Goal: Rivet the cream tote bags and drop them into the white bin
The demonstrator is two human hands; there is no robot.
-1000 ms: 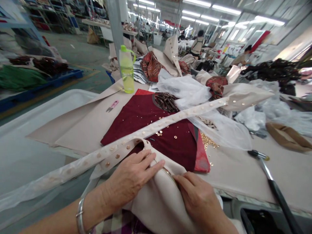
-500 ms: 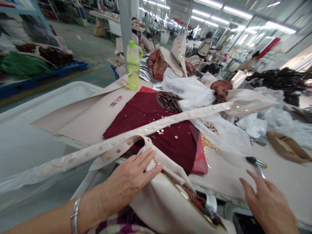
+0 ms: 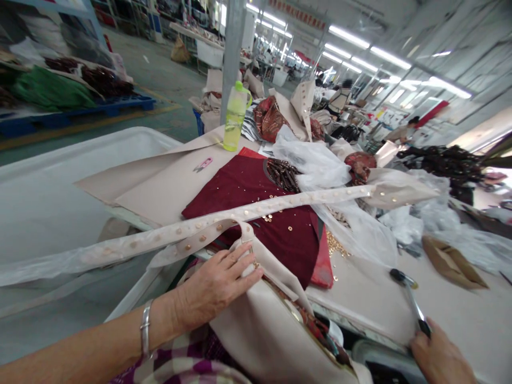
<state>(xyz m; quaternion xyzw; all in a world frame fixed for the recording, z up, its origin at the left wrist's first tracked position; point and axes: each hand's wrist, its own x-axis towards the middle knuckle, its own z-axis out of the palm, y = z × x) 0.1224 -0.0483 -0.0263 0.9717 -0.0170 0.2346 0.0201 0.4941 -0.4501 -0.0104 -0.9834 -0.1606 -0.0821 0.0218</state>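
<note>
My left hand (image 3: 216, 285) lies flat with its fingers stretched out on a beige garment (image 3: 264, 330) at the near edge of the table. A long beige studded strap (image 3: 256, 209) runs from the garment across a dark red cloth (image 3: 256, 202) dotted with small gold studs. My right hand (image 3: 440, 357), at the bottom right, is closed round the black handle of a metal tool (image 3: 412, 301) that lies on the beige table cover. Its fingers are partly cut off by the frame edge.
A yellow-green bottle (image 3: 234, 117), pink snips (image 3: 203, 164), clear plastic bags (image 3: 320, 160), a pile of dark metal parts (image 3: 283, 175) and loose gold studs (image 3: 334, 245) lie on the table. A white tub (image 3: 60, 176) stands to the left. Other workers sit far behind.
My right hand left the garment, swung out to the right and took hold of the tool's handle. The garment's edge fell open, showing patterned lining. My left hand stayed put.
</note>
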